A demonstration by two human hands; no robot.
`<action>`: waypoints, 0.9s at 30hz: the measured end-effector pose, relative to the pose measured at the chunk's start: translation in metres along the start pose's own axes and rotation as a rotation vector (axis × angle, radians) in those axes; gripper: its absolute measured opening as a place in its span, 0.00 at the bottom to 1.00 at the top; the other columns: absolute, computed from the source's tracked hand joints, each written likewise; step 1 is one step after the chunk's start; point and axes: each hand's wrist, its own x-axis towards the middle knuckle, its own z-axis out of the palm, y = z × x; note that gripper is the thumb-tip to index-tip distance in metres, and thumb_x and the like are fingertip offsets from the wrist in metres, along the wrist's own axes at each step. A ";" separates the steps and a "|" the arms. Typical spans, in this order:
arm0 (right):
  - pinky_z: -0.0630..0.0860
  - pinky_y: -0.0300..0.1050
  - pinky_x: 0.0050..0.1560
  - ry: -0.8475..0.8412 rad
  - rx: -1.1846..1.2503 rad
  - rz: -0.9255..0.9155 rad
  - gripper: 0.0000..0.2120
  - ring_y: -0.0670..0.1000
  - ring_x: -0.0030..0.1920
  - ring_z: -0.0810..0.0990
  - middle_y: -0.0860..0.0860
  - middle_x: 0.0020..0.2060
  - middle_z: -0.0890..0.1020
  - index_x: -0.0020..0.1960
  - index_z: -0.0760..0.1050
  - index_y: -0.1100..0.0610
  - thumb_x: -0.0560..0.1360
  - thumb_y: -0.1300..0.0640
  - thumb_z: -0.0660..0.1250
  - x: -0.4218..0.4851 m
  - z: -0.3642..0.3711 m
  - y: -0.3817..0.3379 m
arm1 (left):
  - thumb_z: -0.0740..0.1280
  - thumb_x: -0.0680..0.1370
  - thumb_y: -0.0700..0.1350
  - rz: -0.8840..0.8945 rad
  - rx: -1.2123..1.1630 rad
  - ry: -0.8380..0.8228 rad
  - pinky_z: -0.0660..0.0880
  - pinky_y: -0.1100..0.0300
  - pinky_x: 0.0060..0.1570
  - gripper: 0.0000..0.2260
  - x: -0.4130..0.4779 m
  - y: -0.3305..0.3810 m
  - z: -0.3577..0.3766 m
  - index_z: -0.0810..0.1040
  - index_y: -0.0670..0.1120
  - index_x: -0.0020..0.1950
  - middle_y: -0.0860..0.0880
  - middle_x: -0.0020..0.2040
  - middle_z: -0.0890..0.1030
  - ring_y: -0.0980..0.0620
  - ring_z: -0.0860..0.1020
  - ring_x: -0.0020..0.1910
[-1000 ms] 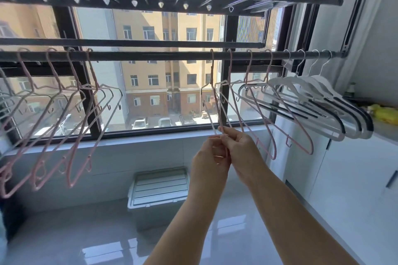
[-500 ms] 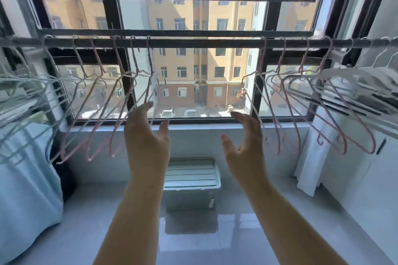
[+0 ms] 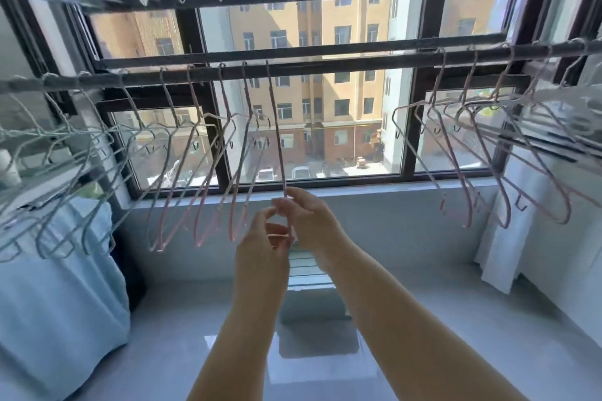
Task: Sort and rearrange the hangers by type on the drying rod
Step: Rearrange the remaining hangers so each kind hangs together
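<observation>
Both hands, open and apart before, met at frame centre: right hand (image 3: 306, 218) pinched the bottom of a pink hanger (image 3: 276, 127) hung edge-on from the drying rod (image 3: 325, 63); left hand (image 3: 262, 247) curled just below, hold unclear. Steadying that bottom looked the way to slide its hook toward the pink group (image 3: 208, 172) at left without snagging.

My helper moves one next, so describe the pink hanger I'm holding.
Follow the drying rod across the window to the pink bunch left of centre. The pink hanger is that bunch's rightmost one, beside the bare stretch; it alone hangs edge-on like a single line, its bottom pinched by the right hand.
</observation>
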 end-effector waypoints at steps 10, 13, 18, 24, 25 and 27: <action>0.76 0.36 0.30 0.052 0.481 -0.016 0.11 0.45 0.36 0.82 0.54 0.40 0.82 0.57 0.72 0.63 0.78 0.70 0.55 -0.013 -0.020 0.000 | 0.67 0.73 0.36 0.123 -0.077 -0.011 0.71 0.74 0.34 0.24 0.001 0.007 0.023 0.67 0.51 0.66 0.61 0.35 0.76 0.58 0.78 0.36; 0.79 0.40 0.35 0.108 0.447 -0.052 0.12 0.51 0.43 0.82 0.56 0.44 0.82 0.56 0.74 0.63 0.78 0.70 0.55 -0.018 -0.035 -0.001 | 0.68 0.73 0.36 0.132 -0.118 -0.062 0.72 0.73 0.34 0.26 -0.003 0.019 0.032 0.66 0.53 0.67 0.59 0.37 0.77 0.58 0.79 0.36; 0.81 0.44 0.40 0.223 0.427 -0.086 0.12 0.55 0.48 0.82 0.56 0.45 0.83 0.52 0.75 0.59 0.78 0.68 0.55 -0.030 -0.075 -0.006 | 0.67 0.72 0.35 0.179 -0.202 -0.185 0.71 0.76 0.36 0.29 -0.009 0.049 0.057 0.64 0.53 0.69 0.58 0.38 0.77 0.64 0.77 0.36; 0.78 0.41 0.33 0.306 0.410 -0.083 0.12 0.53 0.44 0.83 0.57 0.44 0.83 0.50 0.77 0.59 0.78 0.67 0.55 -0.043 -0.124 -0.010 | 0.66 0.73 0.34 0.218 -0.261 -0.297 0.75 0.69 0.40 0.30 -0.018 0.080 0.091 0.61 0.53 0.71 0.59 0.38 0.76 0.62 0.77 0.38; 0.78 0.40 0.32 0.308 0.413 -0.079 0.12 0.52 0.42 0.83 0.57 0.43 0.83 0.49 0.77 0.58 0.78 0.67 0.55 -0.044 -0.130 -0.010 | 0.67 0.72 0.33 0.219 -0.266 -0.302 0.75 0.69 0.40 0.31 -0.020 0.083 0.096 0.61 0.53 0.70 0.59 0.38 0.75 0.62 0.77 0.37; 0.78 0.39 0.32 0.313 0.412 -0.061 0.12 0.52 0.40 0.84 0.57 0.43 0.84 0.53 0.76 0.59 0.78 0.67 0.55 -0.047 -0.142 -0.009 | 0.67 0.72 0.34 0.216 -0.273 -0.306 0.74 0.72 0.38 0.31 -0.024 0.089 0.105 0.62 0.54 0.70 0.59 0.37 0.75 0.63 0.76 0.35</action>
